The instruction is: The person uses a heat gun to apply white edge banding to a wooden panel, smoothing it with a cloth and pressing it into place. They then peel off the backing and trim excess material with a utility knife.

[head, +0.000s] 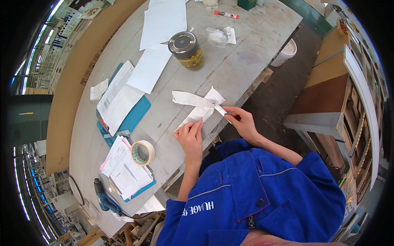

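Crumpled white paper-like strips (197,113) lie crossed on the grey table (240,64), close to its near edge. My left hand (190,138) pinches the lower end of the wide strip, fingertips together on it. Between the thumb and index finger of my right hand (241,121) is a narrow, flat white piece (221,109) that meets the others at the crossing. A loose strip end (187,98) points to the left. Behind them stands a lidded glass jar (186,50) with yellow-green contents. Whether the strips are joined at the crossing is unclear.
Left of my hands are a masking tape roll (142,152), papers on blue clipboards (140,113) and a blue heat gun (104,196). White sheets (164,24), a crumpled plastic bag (216,36) and a red packet (226,14) lie farther back. A white bucket (284,53) stands beyond the table's right edge.
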`<move>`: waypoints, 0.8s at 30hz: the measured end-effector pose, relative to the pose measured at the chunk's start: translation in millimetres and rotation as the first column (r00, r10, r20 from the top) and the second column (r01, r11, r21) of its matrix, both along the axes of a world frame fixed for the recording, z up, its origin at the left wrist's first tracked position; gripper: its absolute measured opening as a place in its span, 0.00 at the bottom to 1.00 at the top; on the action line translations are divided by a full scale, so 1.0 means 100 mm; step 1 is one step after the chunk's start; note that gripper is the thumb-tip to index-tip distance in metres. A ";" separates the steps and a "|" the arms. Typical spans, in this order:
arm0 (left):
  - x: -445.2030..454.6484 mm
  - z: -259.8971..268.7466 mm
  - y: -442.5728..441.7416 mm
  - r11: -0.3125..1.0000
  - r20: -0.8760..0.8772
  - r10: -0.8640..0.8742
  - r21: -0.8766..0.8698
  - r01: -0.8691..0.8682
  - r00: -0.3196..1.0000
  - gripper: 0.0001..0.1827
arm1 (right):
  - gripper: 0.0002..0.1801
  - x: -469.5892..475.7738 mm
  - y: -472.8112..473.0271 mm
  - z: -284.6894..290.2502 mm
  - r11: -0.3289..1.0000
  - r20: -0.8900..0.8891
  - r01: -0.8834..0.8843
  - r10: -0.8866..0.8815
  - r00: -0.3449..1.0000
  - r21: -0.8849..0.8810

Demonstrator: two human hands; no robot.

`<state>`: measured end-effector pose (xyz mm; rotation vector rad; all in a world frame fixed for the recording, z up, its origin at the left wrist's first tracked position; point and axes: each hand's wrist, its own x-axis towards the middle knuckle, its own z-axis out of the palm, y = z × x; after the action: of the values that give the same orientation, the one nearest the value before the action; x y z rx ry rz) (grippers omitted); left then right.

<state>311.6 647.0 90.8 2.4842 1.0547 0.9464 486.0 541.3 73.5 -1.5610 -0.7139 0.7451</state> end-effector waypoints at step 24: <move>-0.24 0.06 0.02 0.966 -0.098 -0.214 0.129 0.226 0.972 0.14 | 0.16 -0.14 0.05 0.17 0.996 -0.128 0.025 -0.036 0.991 -0.089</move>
<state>287.3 648.9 97.2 2.7071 0.7370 0.8819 472.2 546.1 90.3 -1.5832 -0.5672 0.8560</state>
